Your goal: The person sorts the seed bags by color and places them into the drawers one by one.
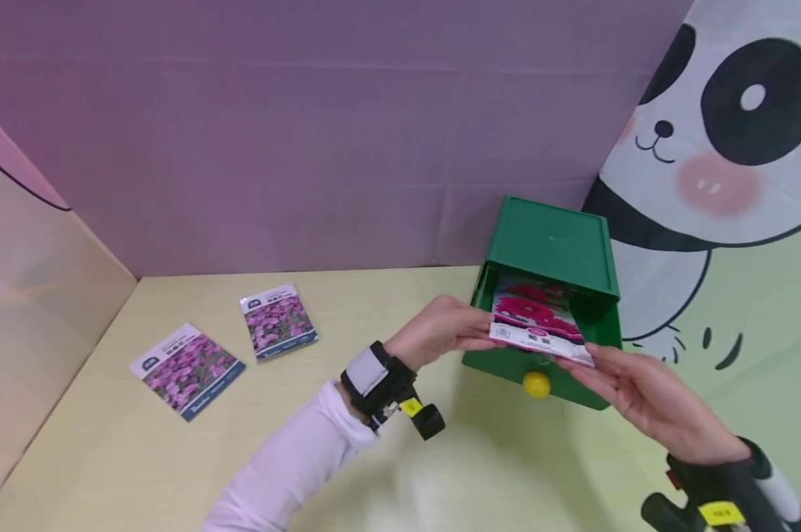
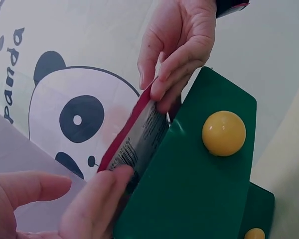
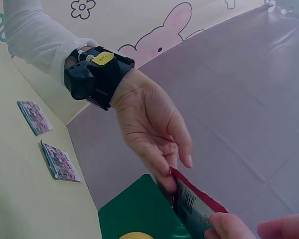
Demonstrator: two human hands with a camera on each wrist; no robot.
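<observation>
A seed packet with red flowers printed on it is held over the pulled-out drawer of a green box. My left hand pinches its left edge; my right hand pinches its right corner. From the left wrist camera the packet shows edge-on above the green drawer front with its yellow knob. The right wrist camera has the packet between both hands, over the green box.
Two more seed packets with purple flowers lie flat on the yellow table, one at the left and one further back. A purple wall stands behind, and a panda picture covers the right wall.
</observation>
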